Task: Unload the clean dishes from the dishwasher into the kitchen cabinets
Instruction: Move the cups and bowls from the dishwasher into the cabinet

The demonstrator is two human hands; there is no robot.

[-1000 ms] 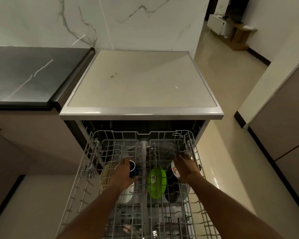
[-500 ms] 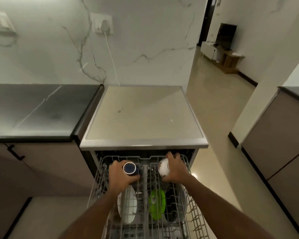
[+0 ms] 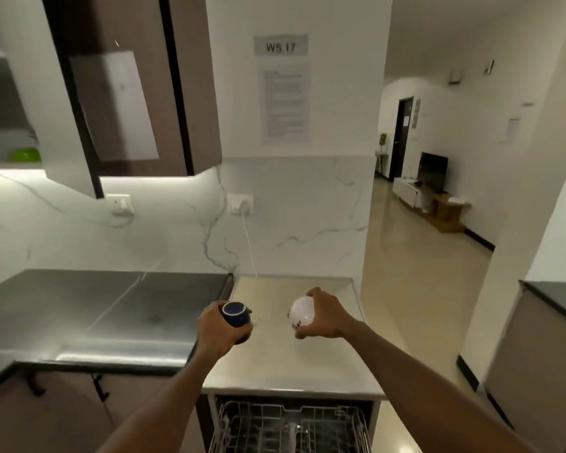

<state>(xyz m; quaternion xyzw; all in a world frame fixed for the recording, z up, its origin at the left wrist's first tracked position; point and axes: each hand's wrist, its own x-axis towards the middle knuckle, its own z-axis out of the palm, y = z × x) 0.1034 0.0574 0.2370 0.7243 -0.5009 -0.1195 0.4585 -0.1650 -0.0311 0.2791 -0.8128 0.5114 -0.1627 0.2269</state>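
Observation:
My left hand (image 3: 219, 333) grips a dark blue cup (image 3: 236, 317) turned bottom up, held above the left edge of the dishwasher top (image 3: 275, 364). My right hand (image 3: 324, 317) holds a white cup (image 3: 302, 312) with its base facing me, over the same top. The pulled-out wire rack (image 3: 291, 426) of the dishwasher shows at the bottom edge. An upper cabinet (image 3: 128, 86) hangs at upper left with its door swung open, and a green dish (image 3: 24, 155) sits on its shelf.
A dark countertop (image 3: 95, 308) runs left of the dishwasher. Two wall sockets (image 3: 241, 204) sit on the marble backsplash, a white cord hanging from one. A hallway opens to the right, with a dark-topped counter (image 3: 556, 302) at far right.
Both hands lifted the two cups out of the rack and up over the dishwasher top. My view tilted upward, bringing the upper cabinet and wall into sight.

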